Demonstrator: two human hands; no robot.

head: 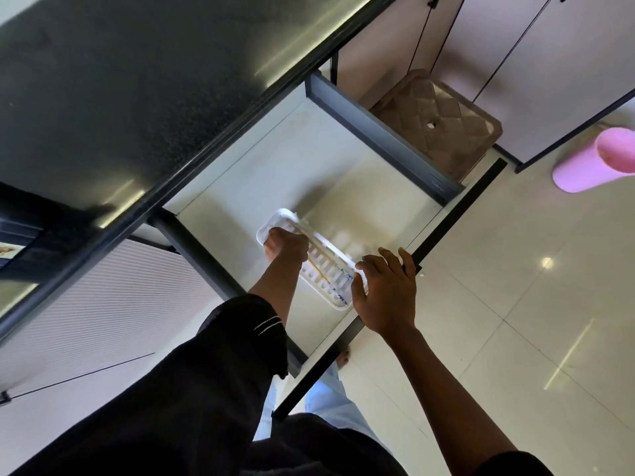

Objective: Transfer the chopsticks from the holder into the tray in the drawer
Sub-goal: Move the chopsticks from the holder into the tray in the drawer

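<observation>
Dark counter seen above-left of hands, L hand curled down onto far end of white tray in open drawer, chopsticks laid in tray btwn hands, R hand clasped on tray's near end, pink cup on floor well right.

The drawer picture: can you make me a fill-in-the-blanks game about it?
1. The white tray lies inside the open ____.
2. Both hands touch the ____: left hand, right hand.
3. The cup lying on the floor is ____.
4. The countertop above is ____.

Missing words: drawer; tray; pink; black
</observation>
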